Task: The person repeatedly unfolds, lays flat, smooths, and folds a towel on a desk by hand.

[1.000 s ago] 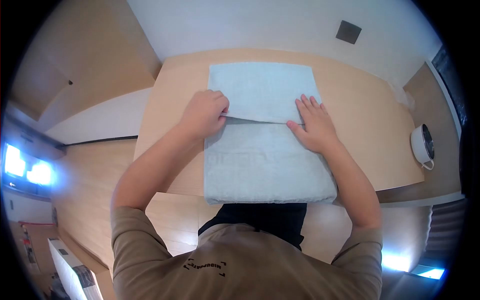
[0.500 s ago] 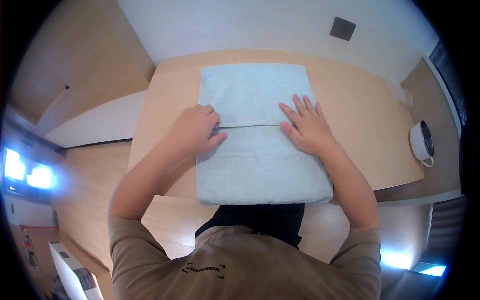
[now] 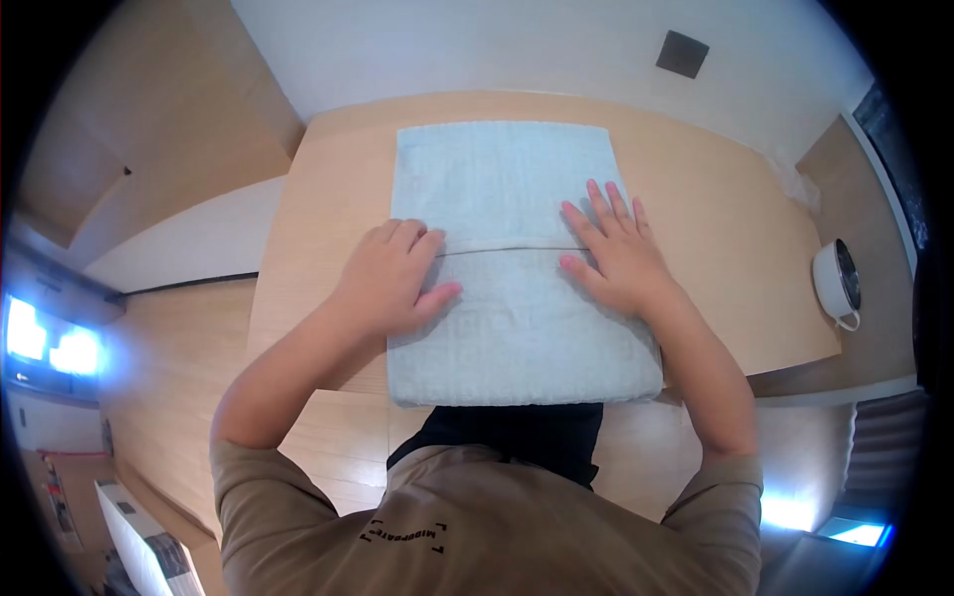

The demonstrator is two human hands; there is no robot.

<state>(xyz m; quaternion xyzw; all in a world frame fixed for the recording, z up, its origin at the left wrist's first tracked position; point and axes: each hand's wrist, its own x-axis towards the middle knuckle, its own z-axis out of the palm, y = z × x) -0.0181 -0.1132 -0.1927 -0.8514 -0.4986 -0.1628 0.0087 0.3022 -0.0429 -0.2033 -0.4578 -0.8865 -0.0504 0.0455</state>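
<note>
A pale blue towel (image 3: 497, 333) lies flat and folded in front of me, its near end at the table's front edge. Across its middle runs a line where two folded edges meet. My left hand (image 3: 390, 278) rests on the towel's left side by that line, fingers slightly bent and thumb held apart, nothing in it. Flat on the right side, my right hand (image 3: 624, 253) spreads its fingers over the cloth, with the thumb just below the line. The cloth under both hands is hidden.
The towel lies on a light wooden table (image 3: 725, 228). At the table's right end is a white pot-like container (image 3: 833, 283) with a dark inside. Behind the table rises a white wall with a grey square plate (image 3: 683, 54). A wooden cabinet (image 3: 169, 109) stands at the left.
My left hand has slid a little toward me, its thumb now lower on the near half of the towel. My right hand has shifted slightly right. The towel looks smoother.
</note>
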